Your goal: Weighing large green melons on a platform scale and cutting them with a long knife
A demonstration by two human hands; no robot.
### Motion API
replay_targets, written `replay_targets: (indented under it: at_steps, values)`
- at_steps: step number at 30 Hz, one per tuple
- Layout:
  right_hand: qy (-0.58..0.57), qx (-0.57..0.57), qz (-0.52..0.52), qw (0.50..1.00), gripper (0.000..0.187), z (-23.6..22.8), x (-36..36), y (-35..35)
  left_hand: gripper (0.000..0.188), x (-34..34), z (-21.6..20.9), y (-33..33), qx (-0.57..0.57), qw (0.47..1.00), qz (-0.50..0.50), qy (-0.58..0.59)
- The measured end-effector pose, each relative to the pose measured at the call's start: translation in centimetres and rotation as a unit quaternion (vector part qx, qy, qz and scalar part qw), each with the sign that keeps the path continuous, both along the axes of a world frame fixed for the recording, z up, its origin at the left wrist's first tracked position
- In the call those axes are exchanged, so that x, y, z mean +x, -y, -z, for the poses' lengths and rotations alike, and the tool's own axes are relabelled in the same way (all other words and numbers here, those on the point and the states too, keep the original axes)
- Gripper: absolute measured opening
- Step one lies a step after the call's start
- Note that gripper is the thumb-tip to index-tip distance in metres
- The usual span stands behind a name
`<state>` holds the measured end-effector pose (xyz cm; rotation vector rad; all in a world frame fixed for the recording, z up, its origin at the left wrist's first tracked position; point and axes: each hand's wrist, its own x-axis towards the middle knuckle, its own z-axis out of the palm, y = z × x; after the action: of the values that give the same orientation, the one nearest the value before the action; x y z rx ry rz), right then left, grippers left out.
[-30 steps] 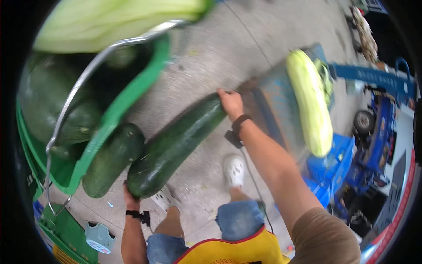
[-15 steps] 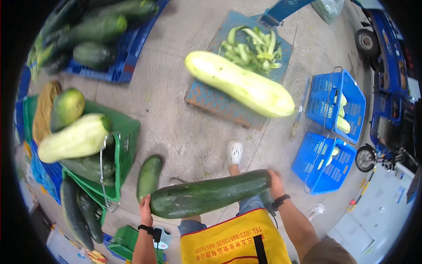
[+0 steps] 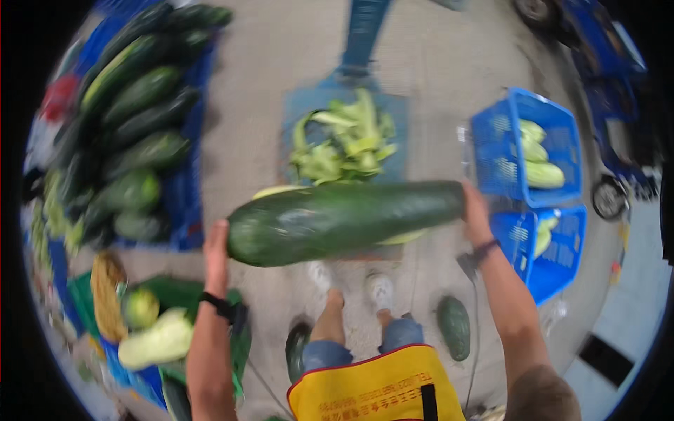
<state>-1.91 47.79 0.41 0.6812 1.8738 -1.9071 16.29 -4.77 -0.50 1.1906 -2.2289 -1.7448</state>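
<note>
A long dark green winter melon is held level between my two hands, in front of me at arm's length. My left hand presses flat against its left end, and my right hand clasps the right end. Behind and below it lies a pale peeled melon, mostly hidden, with only slivers showing. This rests on the blue platform scale, where a heap of pale green peels also lies.
Whole dark melons fill a blue pallet bin on the left. Nearer, a green crate holds a peeled melon. Two blue baskets with peeled pieces stand right. Dark melons lie on the floor beside my legs.
The green melon has been raised and carried forward, from near my apron to over the scale, now covering most of the peeled melon. My view has turned, bringing the scale more directly ahead.
</note>
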Motion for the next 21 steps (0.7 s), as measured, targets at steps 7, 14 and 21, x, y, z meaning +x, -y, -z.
replay_targets:
  at_steps: [7, 14, 21]
  values:
    - [0.005, 0.178, -0.002, 0.984, 0.069, 13.5, -11.2, 4.4, 0.047, -14.2, 4.8, 6.1, 0.07, 0.995, 0.071, -0.007]
    - [0.051, 0.374, -0.13, 0.917, 0.058, 18.9, -9.4, 1.1, 0.066, -20.2, 14.2, 5.6, 0.054, 0.946, 0.204, 0.245]
    - [-0.045, 0.404, -0.164, 0.899, 0.051, 15.1, -7.0, 3.4, 0.062, -19.5, 17.5, 7.7, -0.081, 0.964, 0.22, 0.126]
